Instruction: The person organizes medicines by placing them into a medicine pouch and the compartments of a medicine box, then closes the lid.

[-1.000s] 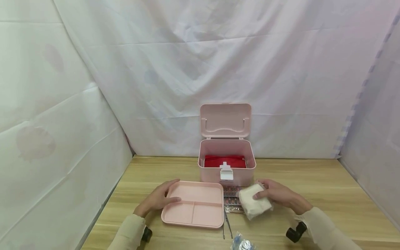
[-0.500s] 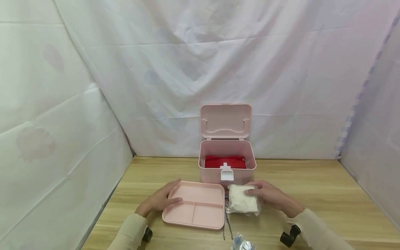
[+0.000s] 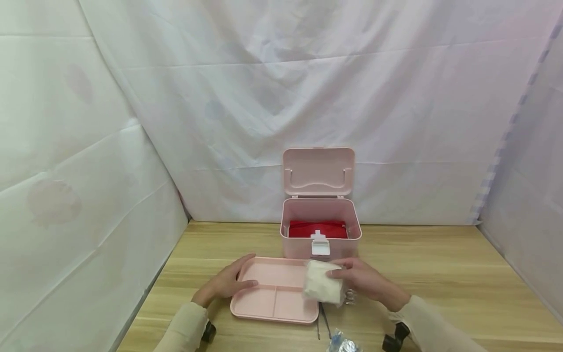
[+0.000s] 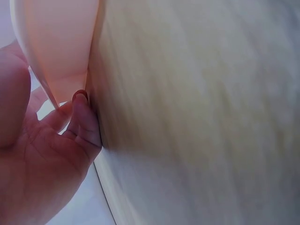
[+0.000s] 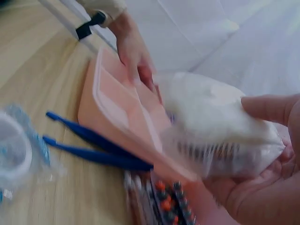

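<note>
A pink three-compartment tray [image 3: 252,302] lies on the table in front of the box. My left hand [image 3: 225,281] holds its left end, thumb over the rim and fingers along the outer wall. In the left wrist view, curled fingers [image 4: 82,119] show against the tray's end wall. My right hand [image 3: 367,279] grips a clear plastic packet of white gauze [image 3: 320,284], thumb on top, over the tray's right side. The right wrist view shows the packet [image 5: 201,112] tilted, its lower face printed with dark bars.
Behind the tray stands a pink box [image 3: 296,248], lid up, with a red pouch [image 3: 303,230] inside. Blue tweezers [image 5: 93,140] lie beside the tray. Near them are a capsule blister pack [image 5: 171,201], a packet of swabs [image 5: 135,197] and a plastic-wrapped white roll [image 5: 23,150].
My right hand has carried the gauze packet leftward, from above the blister packs to over the tray's right side. My left hand has stayed on the tray's left end.
</note>
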Tool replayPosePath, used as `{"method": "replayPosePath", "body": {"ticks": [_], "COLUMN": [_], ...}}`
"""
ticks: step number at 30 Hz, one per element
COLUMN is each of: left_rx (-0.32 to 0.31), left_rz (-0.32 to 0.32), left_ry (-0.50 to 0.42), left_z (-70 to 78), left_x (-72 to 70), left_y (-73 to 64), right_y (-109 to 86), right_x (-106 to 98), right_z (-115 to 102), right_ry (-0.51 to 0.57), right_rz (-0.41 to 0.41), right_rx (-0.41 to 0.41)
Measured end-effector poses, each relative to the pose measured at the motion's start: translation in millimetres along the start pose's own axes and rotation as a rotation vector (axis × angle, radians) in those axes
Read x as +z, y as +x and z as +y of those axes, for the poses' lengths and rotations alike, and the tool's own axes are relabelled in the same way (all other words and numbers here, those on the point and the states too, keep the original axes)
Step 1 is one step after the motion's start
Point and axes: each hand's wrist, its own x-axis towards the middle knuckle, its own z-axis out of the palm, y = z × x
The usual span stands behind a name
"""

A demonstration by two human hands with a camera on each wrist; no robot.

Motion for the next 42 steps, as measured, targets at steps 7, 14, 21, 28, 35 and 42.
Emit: {"method": "replayPosePath", "body": {"ticks": [7, 14, 21, 28, 35, 42], "left_rx": [-0.006, -0.025, -0.035, -0.036, -0.046, -0.06], "left_rz": [0.011, 0.016, 0.021, 0.018, 0.015, 0.017], "left_ry": [0.009, -0.007, 0.0, 0.004, 0.007, -0.009], "left_z": [0.2, 3.5, 5.6, 3.3, 3.1, 2.1], "left_x": [-0.4, -0.5, -1.5, -1.6, 0.2, -0.8], "left_y": [0.5, -0.7, 0.0, 0.1, 0.6, 1.0], "right_y": [10.6, 18.6, 30.4, 43.6, 38.1, 29.7], "right_x": [22.8, 46.0, 59.6, 64.4, 68.2, 68.8], "right_z": [-12.7, -10.2, 1.7, 16.9, 26.2, 25.0], "right_ry": [-0.222, -0.519, -0.9, -1.29, -1.488, -1.513], "right_rz": [0.126, 0.132, 0.126, 0.112, -0.043, -0.182], "right_rx": [-0.043, -0.28, -0.714, -1.058, -0.94, -0.783]}}
